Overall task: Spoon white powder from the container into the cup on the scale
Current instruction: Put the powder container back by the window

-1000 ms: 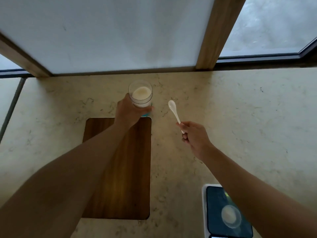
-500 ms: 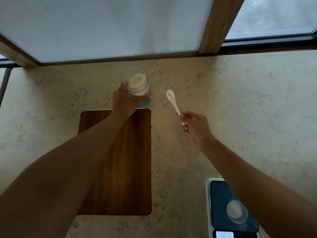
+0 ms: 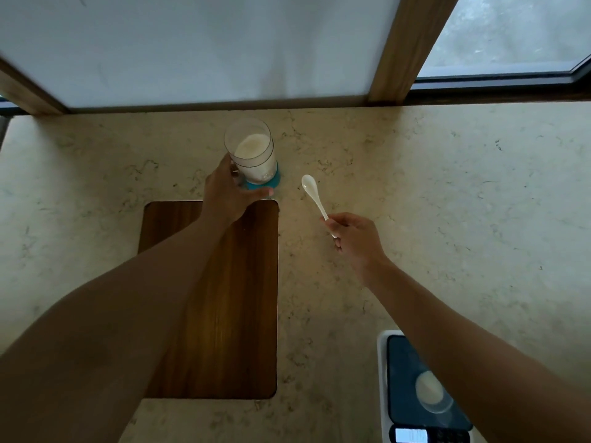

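A clear container (image 3: 252, 151) half full of white powder stands on a blue base (image 3: 275, 182) at the back of the counter. My left hand (image 3: 228, 196) wraps its lower left side, thumb stretched along the front of the base. My right hand (image 3: 353, 239) pinches the handle of a white spoon (image 3: 311, 191), whose empty bowl points at the container from its right, a short gap apart. A small clear cup (image 3: 430, 394) with some white powder sits on the dark scale (image 3: 399, 350) at the bottom right, partly hidden by my right forearm.
A dark wooden board (image 3: 249, 298) lies under my left forearm, just in front of the container. The marble counter (image 3: 447, 203) ends at a wall panel and a window frame (image 3: 406, 46) behind. The scale's lit display (image 3: 411, 435) is at the frame's bottom edge.
The container, tilted and raised half a second ago, now stands on its blue base. My right hand with the spoon has held its place to the right.
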The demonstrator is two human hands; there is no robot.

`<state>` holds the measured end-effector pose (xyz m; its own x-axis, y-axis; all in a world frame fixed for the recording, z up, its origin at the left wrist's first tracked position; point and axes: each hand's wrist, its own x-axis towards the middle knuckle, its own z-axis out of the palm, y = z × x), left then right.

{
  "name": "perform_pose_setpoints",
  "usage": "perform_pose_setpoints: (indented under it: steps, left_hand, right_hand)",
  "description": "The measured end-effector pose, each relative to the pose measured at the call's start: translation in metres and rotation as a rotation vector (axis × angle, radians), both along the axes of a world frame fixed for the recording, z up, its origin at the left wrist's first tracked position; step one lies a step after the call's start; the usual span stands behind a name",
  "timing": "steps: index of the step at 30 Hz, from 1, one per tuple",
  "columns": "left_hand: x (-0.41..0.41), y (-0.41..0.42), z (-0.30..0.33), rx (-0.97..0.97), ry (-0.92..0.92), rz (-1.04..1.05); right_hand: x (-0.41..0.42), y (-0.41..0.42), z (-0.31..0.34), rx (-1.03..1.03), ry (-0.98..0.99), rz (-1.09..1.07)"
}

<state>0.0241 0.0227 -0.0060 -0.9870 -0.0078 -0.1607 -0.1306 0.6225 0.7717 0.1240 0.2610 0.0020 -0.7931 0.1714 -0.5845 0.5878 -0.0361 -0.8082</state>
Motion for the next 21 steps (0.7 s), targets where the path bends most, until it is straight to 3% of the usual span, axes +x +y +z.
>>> perform_pose_setpoints:
  steps: [7, 12, 21]
  left_hand:
    - [0.036, 0.003, 0.008, -0.144, -0.078, 0.061]
    - [0.071, 0.012, 0.026, -0.174, -0.101, 0.032]
    - [0.155, 0.047, 0.058, -0.169, -0.14, -0.036]
  right_hand:
    - [0.016, -0.001, 0.007, 0.139, 0.04, 0.065]
    - [0.035, 0.008, 0.019, 0.288, 0.088, 0.166]
    - [0.097, 0.043, 0.055, 0.419, 0.17, 0.155]
